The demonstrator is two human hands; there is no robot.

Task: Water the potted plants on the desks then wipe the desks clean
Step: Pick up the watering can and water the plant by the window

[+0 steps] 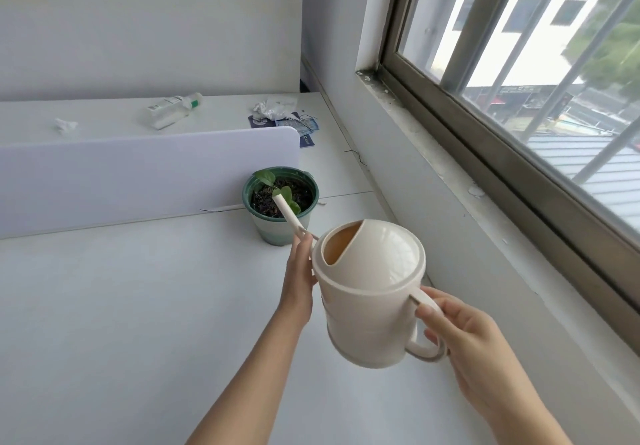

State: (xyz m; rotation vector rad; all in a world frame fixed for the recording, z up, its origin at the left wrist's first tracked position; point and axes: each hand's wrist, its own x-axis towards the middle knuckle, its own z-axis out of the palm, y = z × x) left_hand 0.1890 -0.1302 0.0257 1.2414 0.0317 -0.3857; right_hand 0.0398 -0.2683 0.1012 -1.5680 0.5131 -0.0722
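A cream watering can [370, 292] hangs tilted above the white near desk [121, 306]. My right hand [471, 347] grips its handle. My left hand [300, 278] lies against the can's left side with straight fingers, near the base of the spout. The long spout's tip [278, 198] sits over the soil of a small green potted plant [280, 202]. The pot stands on the desk by the end of the white divider panel. No stream of water shows at the tip.
The white divider [138, 174] splits the near desk from the far desk [225, 112], which holds a lying bottle [173, 108], crumpled tissues [273, 107] and blue packets [298, 124]. A wall with a window ledge [467, 174] runs along the right.
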